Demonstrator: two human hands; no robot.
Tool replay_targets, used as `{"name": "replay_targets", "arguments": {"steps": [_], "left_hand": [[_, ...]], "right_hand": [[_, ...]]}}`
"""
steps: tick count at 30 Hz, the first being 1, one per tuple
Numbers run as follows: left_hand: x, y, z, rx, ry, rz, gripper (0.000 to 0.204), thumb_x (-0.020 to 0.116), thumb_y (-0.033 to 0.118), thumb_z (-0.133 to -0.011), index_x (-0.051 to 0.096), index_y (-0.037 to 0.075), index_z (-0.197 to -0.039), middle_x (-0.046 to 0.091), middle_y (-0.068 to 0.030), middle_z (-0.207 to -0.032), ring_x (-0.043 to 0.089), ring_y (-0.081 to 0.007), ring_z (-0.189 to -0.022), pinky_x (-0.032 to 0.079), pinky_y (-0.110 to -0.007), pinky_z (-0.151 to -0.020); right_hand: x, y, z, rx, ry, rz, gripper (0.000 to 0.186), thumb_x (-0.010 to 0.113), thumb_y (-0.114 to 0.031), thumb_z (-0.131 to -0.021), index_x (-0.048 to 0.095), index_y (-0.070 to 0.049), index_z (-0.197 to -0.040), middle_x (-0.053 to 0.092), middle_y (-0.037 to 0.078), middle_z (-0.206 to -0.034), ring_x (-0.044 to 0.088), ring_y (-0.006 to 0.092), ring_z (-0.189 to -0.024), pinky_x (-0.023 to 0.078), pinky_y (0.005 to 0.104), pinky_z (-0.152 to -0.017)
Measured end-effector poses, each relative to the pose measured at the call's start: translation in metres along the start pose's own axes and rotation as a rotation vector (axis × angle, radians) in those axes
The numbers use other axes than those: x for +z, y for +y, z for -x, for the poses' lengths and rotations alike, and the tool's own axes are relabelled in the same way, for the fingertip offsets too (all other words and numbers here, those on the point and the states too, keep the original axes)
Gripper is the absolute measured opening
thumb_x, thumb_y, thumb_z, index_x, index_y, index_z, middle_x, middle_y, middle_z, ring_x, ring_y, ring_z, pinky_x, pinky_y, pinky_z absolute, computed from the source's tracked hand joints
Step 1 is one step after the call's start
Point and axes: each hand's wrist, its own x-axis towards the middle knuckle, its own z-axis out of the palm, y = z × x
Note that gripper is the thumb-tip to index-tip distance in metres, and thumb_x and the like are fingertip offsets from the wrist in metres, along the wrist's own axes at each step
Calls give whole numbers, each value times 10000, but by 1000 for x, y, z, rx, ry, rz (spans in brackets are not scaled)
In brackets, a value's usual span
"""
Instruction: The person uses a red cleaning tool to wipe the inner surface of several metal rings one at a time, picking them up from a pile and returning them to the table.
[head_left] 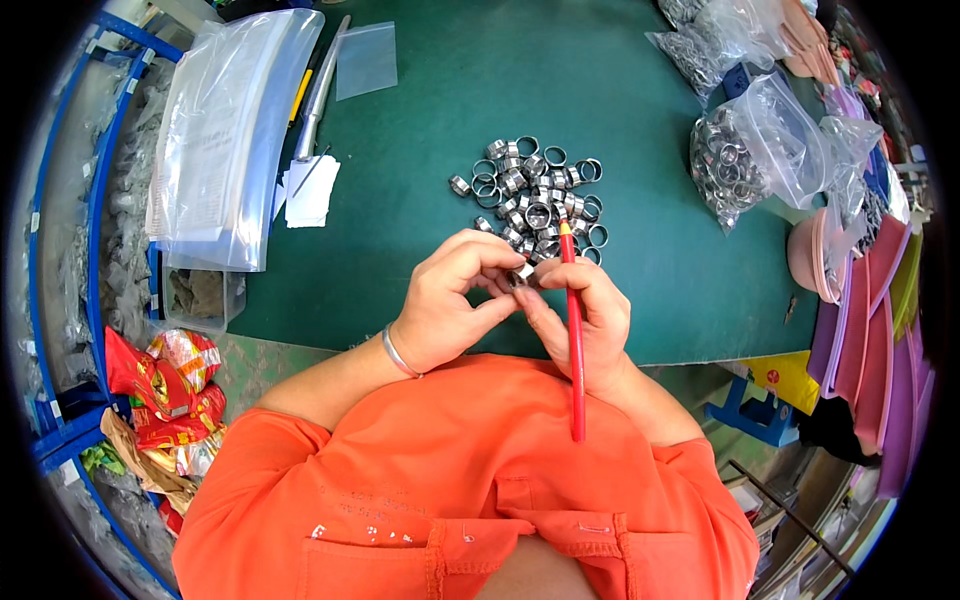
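Note:
My left hand (448, 300) is closed, its thumb and fingers pinching a small silver metal ring (522, 273) near the front of the table. On the other side of that ring are the fingertips of my right hand (598, 318), also closed. A red pencil (576, 370) is held in my right hand, its tip pointing away from me and its long end over my orange shirt. Just beyond my fingers lies a loose pile of silver metal rings (538, 190), some on edge and some flat. My fingers partly hide the held ring.
On the green table (450, 90), a clear plastic sleeve of papers (220, 140) lies left, near white paper slips (312, 190) and a small clear bag (367, 60). At right are a bag of rings (728, 160) and a pink container (808, 255). Blue shelving (95, 200) stands left.

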Motion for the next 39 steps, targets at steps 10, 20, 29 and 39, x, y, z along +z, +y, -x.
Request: {"name": "replay_targets", "arguments": {"steps": [10,20,29,39], "left_hand": [[-18,-28,-16,122,20,-765,369,753,-5,-693,606,25,-1030,546,-129,-1013,571,-272,-928,489,-345,-783],[-16,-26,-10,-197,78,-30,104,690,-35,-806,607,-23,-867,586,-93,-1039,613,-137,-870,540,-283,-775],[-8,-7,-8,-316,13,427,423,665,-26,-836,542,-33,-1241,587,-71,-1045,581,-119,-952,486,-244,-815],[-4,4,-7,-360,-27,504,355,650,-78,-815,557,-39,-1155,618,-106,-1059,641,-165,-858,544,-267,-707]], "right_hand": [[-5,5,1,437,72,-517,216,580,86,-864,435,-29,-976,643,184,-958,651,181,-818,573,293,-693],[-7,4,4,406,75,-780,215,524,91,-895,399,-47,-1000,635,201,-1011,648,211,-896,567,294,-706],[-25,7,-9,269,76,-751,217,534,54,-913,374,-73,-989,643,217,-1011,644,182,-802,534,275,-676],[-158,31,-117,-234,722,750,133,640,22,-812,577,-21,-921,687,99,-929,665,168,-824,521,271,-728]]}}
